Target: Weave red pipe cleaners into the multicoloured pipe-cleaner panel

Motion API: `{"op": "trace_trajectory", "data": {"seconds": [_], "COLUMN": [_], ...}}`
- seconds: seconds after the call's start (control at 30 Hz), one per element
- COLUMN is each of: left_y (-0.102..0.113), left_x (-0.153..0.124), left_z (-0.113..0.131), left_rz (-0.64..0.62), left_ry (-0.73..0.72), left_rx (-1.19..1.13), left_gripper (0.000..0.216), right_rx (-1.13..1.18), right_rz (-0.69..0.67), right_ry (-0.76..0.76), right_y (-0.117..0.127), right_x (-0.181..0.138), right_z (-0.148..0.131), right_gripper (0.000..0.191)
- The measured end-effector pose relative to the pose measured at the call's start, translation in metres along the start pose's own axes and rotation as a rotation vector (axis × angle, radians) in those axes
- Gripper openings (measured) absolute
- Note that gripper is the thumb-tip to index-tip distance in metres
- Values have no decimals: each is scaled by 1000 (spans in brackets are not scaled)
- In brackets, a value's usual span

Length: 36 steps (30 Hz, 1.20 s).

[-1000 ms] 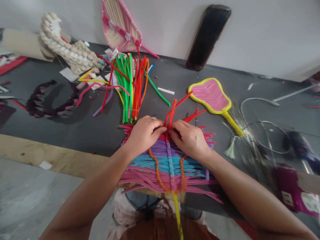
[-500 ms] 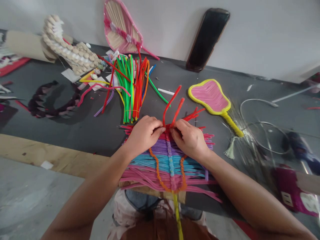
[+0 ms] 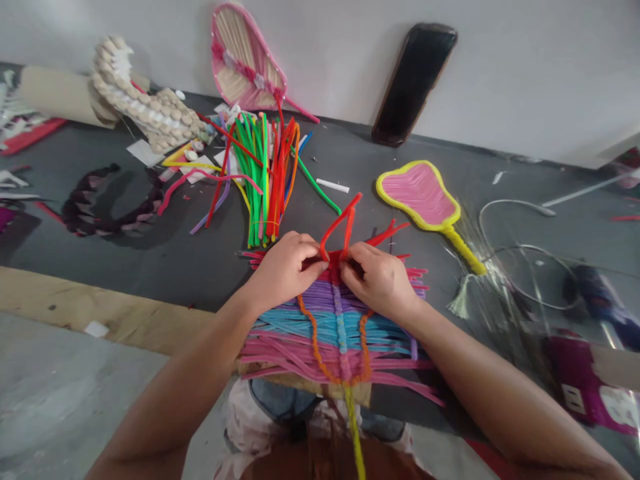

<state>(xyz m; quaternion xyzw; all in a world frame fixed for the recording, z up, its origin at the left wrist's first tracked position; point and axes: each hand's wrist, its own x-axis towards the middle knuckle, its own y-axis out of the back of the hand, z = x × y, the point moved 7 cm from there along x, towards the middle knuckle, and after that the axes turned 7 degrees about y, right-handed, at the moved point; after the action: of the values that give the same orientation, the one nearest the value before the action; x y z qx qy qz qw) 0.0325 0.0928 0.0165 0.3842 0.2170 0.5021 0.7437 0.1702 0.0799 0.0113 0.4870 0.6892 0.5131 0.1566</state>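
My left hand [image 3: 286, 272] and my right hand [image 3: 384, 279] face each other at the top of a woven piece, each pinching one end of a red pipe cleaner [image 3: 349, 233]. Its two tips stick up above my fingers and cross or touch. Below lie rows of pink, blue and purple pipe cleaners [image 3: 285, 321], bound down the middle by a wrapped spine. A twisted orange pipe cleaner [image 3: 315, 337] curves around the lower part. From the bottom a yellow twisted stem [image 3: 354, 420] runs toward my lap. My fingers partly cover the red rows.
Ahead lies a bundle of green and red pipe cleaners [image 3: 257, 180]. A finished pink fan with yellow edging [image 3: 423, 193] rests to the right, near wire loops [image 3: 530, 203]. A phone [image 3: 415, 83] and another pink fan [image 3: 250, 60] lean on the wall. A dark braided band [image 3: 75, 207] is at left.
The red pipe cleaner's two raised ends have bent toward each other and now meet at the top; before, they stood apart. My hands have stayed almost in place.
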Motion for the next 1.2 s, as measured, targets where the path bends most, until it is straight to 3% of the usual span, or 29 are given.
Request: {"op": "trace_trajectory", "data": {"seconds": [0.5,0.77,1.07,1.2], "left_y": [-7,-6,-4,-5], "left_x": [1,0,-4,-1], "left_z": [-2,1,18,14], "left_rz": [-16,121,155,156], "left_ry": [2,22,-113,-104], "left_rx": [59,145,304,271], "left_gripper": [7,8,32,37], "right_rx": [-26,9,21,94], "right_rz": [0,-6,19,-35], "right_ry": [4,4,30,90], "right_y": [-1,-2,-2,15], "right_x": [-3,-3,-1,-1], "right_z": [2,0,1,-5], "right_gripper": [19,23,21,21]}}
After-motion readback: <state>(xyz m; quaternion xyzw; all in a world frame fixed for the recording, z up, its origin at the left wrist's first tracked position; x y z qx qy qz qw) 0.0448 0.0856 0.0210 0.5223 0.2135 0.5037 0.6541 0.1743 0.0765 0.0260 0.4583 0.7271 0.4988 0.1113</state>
